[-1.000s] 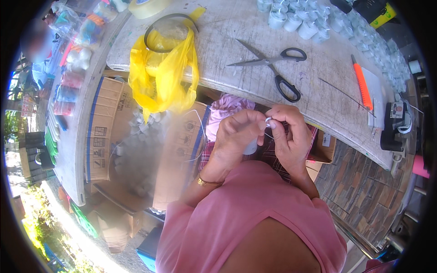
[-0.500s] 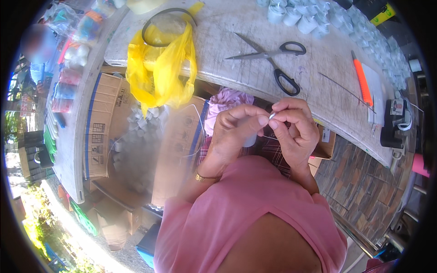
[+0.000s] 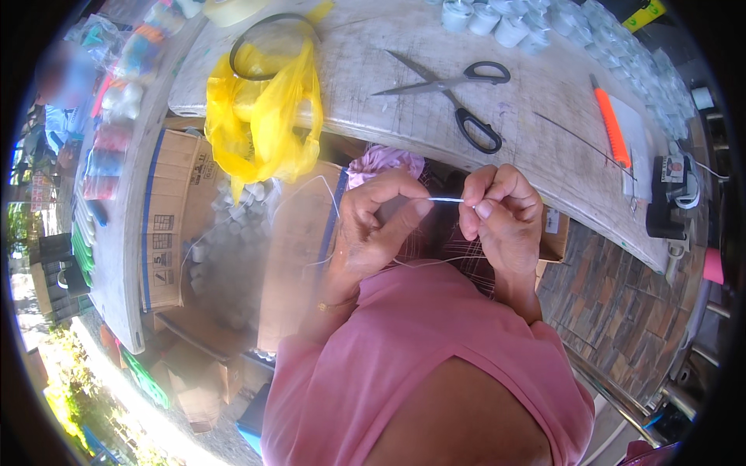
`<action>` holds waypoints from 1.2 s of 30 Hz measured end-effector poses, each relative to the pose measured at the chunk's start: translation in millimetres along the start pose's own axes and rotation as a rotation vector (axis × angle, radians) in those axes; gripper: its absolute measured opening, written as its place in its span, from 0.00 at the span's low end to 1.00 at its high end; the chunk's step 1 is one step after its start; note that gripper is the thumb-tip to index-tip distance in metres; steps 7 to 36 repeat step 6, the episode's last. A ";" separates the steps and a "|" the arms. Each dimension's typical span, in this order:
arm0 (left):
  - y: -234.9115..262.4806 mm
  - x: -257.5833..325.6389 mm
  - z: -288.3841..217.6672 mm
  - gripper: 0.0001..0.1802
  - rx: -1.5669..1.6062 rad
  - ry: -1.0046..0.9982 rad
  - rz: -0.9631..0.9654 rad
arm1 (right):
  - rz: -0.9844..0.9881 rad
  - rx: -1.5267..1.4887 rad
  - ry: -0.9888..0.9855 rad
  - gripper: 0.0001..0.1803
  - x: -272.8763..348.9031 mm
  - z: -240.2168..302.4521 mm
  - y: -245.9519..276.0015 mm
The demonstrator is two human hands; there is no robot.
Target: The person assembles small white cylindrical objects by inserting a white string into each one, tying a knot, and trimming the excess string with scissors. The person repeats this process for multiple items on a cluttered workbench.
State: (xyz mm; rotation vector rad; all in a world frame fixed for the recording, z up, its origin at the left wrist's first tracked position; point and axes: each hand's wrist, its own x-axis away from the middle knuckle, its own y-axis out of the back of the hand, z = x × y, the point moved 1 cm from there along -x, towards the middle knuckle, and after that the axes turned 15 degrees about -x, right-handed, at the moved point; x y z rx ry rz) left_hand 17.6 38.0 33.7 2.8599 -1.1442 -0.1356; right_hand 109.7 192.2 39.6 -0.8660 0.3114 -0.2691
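Note:
My left hand [image 3: 381, 225] and my right hand [image 3: 501, 213] are held close together just below the table edge. Between their fingertips runs a short taut length of thin white thread [image 3: 444, 199]. The left thumb and forefinger pinch one end; the right fingers pinch the other. More thread trails down across my lap [image 3: 420, 262]. Whether a needle is in the right fingers I cannot tell. A purple cloth bundle [image 3: 385, 161] sits just behind my left hand.
Black-handled scissors [image 3: 466, 101] lie open on the worn white table [image 3: 373, 70]. A yellow plastic bag [image 3: 260, 116] hangs over its edge. An orange-handled tool [image 3: 610, 124] lies right. Small white cups [image 3: 505, 23] line the far edge. A cardboard box [image 3: 225, 248] stands below left.
My hands have drawn slightly apart, so the white thread now shows stretched between them. Earlier the fingers were bunched together over a small white piece.

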 end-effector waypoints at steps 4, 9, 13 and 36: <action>4.2 -11.8 1.9 0.02 -0.198 -0.214 -0.031 | -0.011 0.001 0.067 0.08 4.4 4.9 1.8; 0.3 -28.0 5.5 0.02 -0.223 -0.298 0.033 | 0.003 0.050 0.151 0.07 2.6 13.5 6.4; 0.3 -28.0 5.5 0.02 -0.223 -0.298 0.033 | 0.003 0.050 0.151 0.07 2.6 13.5 6.4; 0.3 -28.0 5.5 0.02 -0.223 -0.298 0.033 | 0.003 0.050 0.151 0.07 2.6 13.5 6.4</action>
